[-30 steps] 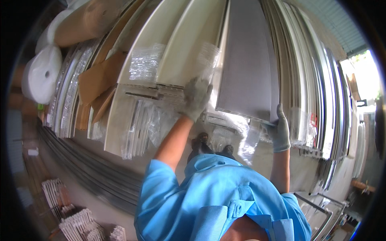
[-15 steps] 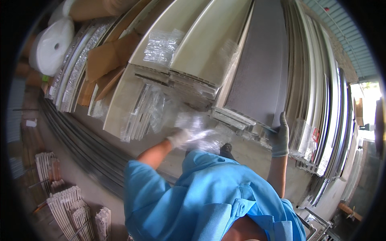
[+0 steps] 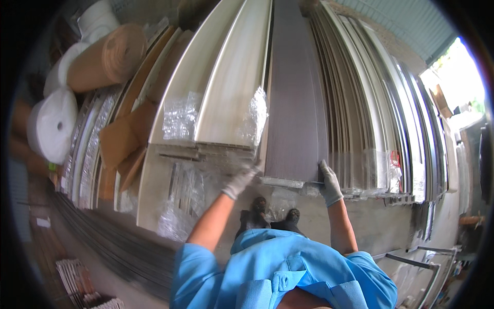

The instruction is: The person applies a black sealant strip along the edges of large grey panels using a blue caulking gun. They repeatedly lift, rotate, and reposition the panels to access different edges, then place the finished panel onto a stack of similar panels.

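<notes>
A long dark grey panel (image 3: 296, 103) lies lengthwise away from me on a stack, its near end towards my body. My right hand (image 3: 331, 186), in a pale work glove, grips the panel's near right corner with the thumb up along its side. My left hand (image 3: 241, 181), gloved too, is at the near left corner; its fingers are blurred, so whether they grip is unclear. Crumpled clear plastic film (image 3: 175, 222) lies low on the left, apart from my left hand.
Cream panels (image 3: 234, 98) with film-wrapped ends lie left of the grey one. More long panels (image 3: 355, 113) stand on edge at right. Foam rolls (image 3: 51, 126), a brown roll (image 3: 110, 56) and cardboard (image 3: 121, 136) are at left. A metal frame (image 3: 429, 265) stands at lower right.
My left hand has left the plastic film and moved to the grey panel's near left corner. My right hand stays at the right corner. The view has swung to the right.
</notes>
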